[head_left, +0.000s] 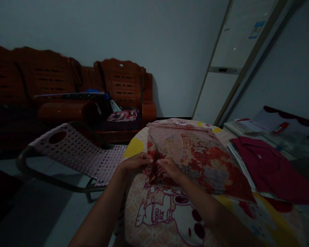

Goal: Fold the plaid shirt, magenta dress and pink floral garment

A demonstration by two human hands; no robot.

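Note:
A thin pink cloth with a red, orange and grey print (203, 154), looking like a garment, lies spread flat over a cartoon-print cover (162, 223). At its near left edge my left hand (139, 161) is closed, thumb and fingers pinching a bunched bit of the fabric. Just to the right, my right hand (169, 168) pinches the same edge, a short gap away. Between the two hands the material is gathered and darker, and its details are hard to make out in the dim light.
A folded crimson garment (270, 168) rests on a stack at the right, near papers (252, 125). To the left stands a woven chair (79, 154). Carved wooden seats (123, 82) line the wall, with a crumpled cloth (123, 115) on one. A tall white cabinet-like unit (218, 89) stands behind.

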